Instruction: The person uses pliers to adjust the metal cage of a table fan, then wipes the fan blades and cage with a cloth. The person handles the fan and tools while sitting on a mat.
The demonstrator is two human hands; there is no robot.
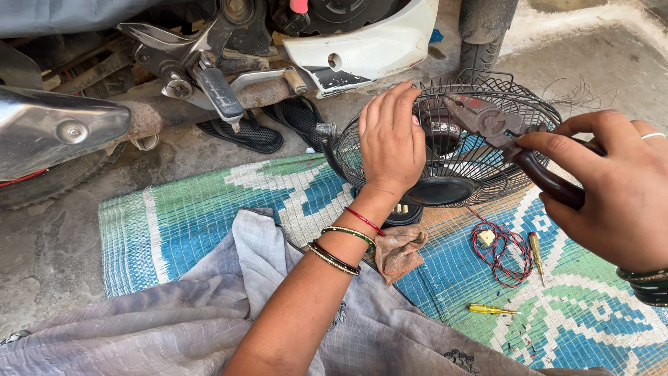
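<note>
Black round wire fan guard is stood on a green-blue woven mat, steadied by the left hand laid flat. Dark-handled pliers are gripped by the right hand. Nearby lie two yellow screwdrivers, one red wire coil, one brown rag, and two black sandals.

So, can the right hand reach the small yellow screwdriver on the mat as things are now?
Probably not at once: the right hand is full with the pliers. The screwdriver lies bare on the mat with nothing over it, so the way itself is free.
</note>
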